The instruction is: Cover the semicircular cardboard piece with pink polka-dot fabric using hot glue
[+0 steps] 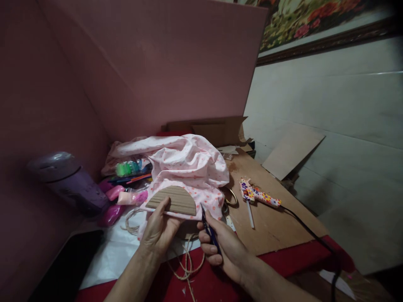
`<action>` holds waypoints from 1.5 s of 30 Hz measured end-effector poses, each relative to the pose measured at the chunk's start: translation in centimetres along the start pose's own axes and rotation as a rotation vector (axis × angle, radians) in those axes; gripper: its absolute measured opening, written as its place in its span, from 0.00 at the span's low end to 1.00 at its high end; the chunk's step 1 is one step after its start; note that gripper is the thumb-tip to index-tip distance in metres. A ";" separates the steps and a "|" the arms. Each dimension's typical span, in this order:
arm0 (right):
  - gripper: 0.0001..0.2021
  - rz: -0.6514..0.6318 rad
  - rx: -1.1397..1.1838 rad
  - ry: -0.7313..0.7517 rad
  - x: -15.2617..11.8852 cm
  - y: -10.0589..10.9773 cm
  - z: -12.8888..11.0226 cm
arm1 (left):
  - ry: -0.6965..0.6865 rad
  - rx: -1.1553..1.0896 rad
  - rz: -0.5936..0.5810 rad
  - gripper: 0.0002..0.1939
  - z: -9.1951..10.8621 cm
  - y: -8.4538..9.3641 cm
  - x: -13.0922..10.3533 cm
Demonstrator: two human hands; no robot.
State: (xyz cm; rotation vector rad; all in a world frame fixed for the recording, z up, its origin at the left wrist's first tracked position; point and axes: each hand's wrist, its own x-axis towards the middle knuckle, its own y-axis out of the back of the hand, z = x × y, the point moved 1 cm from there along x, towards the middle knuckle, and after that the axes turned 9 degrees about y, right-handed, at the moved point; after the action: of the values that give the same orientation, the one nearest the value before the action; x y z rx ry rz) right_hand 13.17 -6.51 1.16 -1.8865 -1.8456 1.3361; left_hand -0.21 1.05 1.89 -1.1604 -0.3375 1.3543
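My left hand (162,226) is closed on a half-round piece of corrugated cardboard (179,199), thumb on its face. The cardboard lies against white-and-pink fabric (185,157) with small coral spots, and the cloth's lower edge is gripped together with it. My right hand (220,241) wraps round a slim dark blue pointed tool (211,233). Its tip points up at the fabric just right of the cardboard's corner; whether it touches the cloth, I cannot tell. The tool's exact kind is partly hidden by my fingers. Jute twine (187,268) hangs in loops below my hands.
On the right a flowered glue gun (260,195) with a black cord rests on a brown board (273,222). Gold-handled scissors (231,197) lie beside the cloth. A purple bottle (74,184) and bagged craft supplies (129,167) stand left. A cardboard sheet (292,149) leans on the wall.
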 end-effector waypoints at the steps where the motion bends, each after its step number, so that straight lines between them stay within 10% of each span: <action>1: 0.17 -0.008 -0.007 -0.016 -0.1 0.0 -0.2 | -0.001 0.000 -0.002 0.17 0.0 0.0 0.0; 31: 0.17 0.014 -0.093 0.115 1.1 -0.6 -0.3 | -0.008 0.029 -0.014 0.18 0.2 0.0 0.0; 45: 0.18 -0.121 -0.073 -0.153 1.0 0.1 -2.5 | 0.002 -0.027 -0.018 0.19 0.4 -0.4 -0.3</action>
State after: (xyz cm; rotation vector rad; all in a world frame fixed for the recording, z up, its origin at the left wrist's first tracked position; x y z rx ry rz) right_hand 14.77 -4.53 2.12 -1.7174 -2.0723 1.4271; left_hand -0.40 1.03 2.53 -1.1790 -0.3648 1.3365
